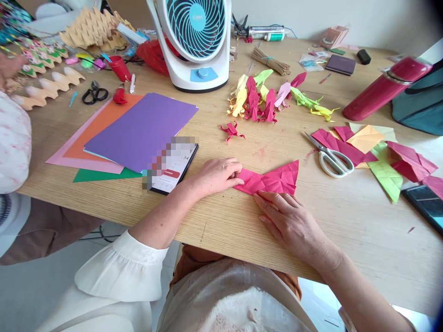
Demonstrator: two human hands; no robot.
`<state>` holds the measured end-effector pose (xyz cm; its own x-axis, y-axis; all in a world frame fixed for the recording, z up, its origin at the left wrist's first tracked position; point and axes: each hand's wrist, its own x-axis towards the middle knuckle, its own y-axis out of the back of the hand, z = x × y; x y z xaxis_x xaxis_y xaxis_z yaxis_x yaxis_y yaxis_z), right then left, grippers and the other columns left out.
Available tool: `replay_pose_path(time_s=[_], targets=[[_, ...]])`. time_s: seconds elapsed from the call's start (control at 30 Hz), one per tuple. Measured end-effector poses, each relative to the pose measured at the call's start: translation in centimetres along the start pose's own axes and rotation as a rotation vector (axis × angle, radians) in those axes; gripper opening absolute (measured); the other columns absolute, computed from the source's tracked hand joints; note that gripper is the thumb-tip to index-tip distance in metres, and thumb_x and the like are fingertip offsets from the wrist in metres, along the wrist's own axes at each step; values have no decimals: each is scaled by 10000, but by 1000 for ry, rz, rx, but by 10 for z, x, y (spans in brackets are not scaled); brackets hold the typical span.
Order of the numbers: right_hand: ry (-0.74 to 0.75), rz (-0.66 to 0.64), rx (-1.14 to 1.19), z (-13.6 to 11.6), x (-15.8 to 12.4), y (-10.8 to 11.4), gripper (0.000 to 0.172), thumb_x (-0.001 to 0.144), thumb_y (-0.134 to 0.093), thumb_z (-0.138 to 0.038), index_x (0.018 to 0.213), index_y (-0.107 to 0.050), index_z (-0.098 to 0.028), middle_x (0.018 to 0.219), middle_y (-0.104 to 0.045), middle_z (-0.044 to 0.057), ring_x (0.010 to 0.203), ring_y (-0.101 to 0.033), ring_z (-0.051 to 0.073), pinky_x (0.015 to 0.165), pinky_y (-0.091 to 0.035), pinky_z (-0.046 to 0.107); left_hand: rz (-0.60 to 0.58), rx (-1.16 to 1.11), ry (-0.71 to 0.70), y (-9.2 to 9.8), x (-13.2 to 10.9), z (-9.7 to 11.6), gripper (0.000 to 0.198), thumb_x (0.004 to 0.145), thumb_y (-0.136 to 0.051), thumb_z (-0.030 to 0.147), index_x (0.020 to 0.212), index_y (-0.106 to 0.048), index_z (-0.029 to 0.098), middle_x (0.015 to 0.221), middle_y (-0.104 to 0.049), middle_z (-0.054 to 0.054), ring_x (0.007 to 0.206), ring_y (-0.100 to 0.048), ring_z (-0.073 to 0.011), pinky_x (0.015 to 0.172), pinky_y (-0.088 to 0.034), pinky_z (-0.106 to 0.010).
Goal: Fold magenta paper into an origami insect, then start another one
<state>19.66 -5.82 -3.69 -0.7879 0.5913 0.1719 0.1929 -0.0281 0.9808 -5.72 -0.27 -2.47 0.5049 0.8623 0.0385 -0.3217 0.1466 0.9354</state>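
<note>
While left hand (216, 175) pinches 9 o'clock tip of pink folded paper (272, 179), right hand (294, 222) flat on 6 o'clock edge: slip may skew crease.

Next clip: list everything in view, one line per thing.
Pink paper: one, folded, near table edge, under both hands.
Phone: one, black, left of the paper.
Card sheets: several, purple, orange, pink, green, stacked at left.
Fan: one, white and teal, far middle.
Origami figures: many, pink, yellow, green, in front of the fan.
White scissors: one, right of the paper.
Black scissors: one, far left.
Paper pieces: several, pink, yellow, green, right.
Bottle: one, red, far right.
Table: one, light wood.
Other person: one, pale sleeve, left edge.
Left hand: fingertips on the paper's left end.
Right hand: flat on its lower edge.
</note>
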Motion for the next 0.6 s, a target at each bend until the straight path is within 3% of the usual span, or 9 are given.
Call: replay_pose_path(time_s=[0.6], targets=[[-35, -77, -139, -8, 18, 4, 442, 979, -496, -349, 1386, -538, -181, 1107, -598, 135, 927, -513, 266, 774, -436, 396, 27, -67, -19, -3, 3, -8, 183, 890, -623, 328, 798, -519, 209, 843, -629, 21, 705, -532, -141, 610, -288, -275]])
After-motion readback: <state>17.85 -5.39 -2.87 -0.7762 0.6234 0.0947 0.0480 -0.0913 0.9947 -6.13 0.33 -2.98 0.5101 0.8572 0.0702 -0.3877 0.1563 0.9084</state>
